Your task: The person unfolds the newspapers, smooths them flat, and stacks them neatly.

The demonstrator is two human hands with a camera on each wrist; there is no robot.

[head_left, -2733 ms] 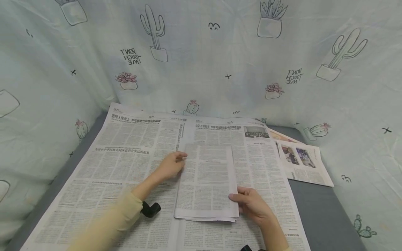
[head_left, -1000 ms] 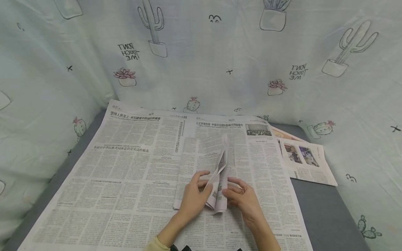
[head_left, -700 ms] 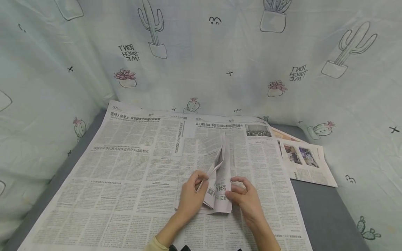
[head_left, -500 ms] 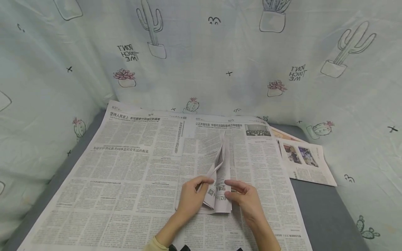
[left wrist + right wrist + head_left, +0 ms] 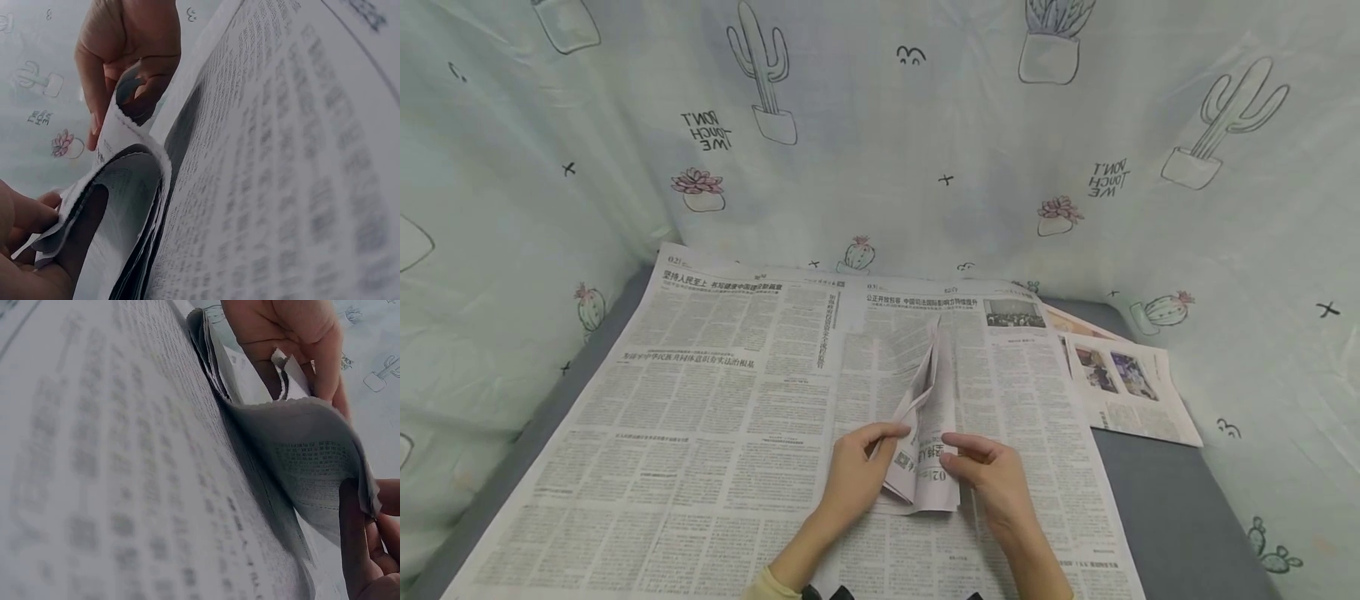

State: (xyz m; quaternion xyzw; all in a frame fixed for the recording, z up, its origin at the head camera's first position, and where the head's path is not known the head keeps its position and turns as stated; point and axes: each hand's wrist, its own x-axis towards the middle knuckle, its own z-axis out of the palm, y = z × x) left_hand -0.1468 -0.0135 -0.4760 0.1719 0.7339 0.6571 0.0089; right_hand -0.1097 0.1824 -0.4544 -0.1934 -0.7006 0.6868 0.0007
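A folded newspaper [image 5: 880, 358] lies on the right half of a wide spread newspaper sheet [image 5: 700, 467]. Its right-hand layers [image 5: 936, 493] are lifted and parted, standing up in a narrow curved opening. My left hand [image 5: 856, 468] pinches the left lifted layers near their close end, thumb and fingers on either side of the paper in the left wrist view. Opposite it, my right hand [image 5: 996, 483] pinches the right layer; the right wrist view shows its thumb and fingers [image 5: 353, 531] on the paper's edge. Between the hands the layers bow apart.
Another folded newspaper [image 5: 1131, 387] with colour photos lies at the right, partly under the spread sheet. The grey table [image 5: 1165, 492] shows along both sides. A pale curtain [image 5: 880, 125] printed with cacti hangs behind and at the sides.
The folded newspaper's right layers, flat at first, have been lifted and parted. My left hand has come from its far left edge to the near end. Little moves in the last half second.
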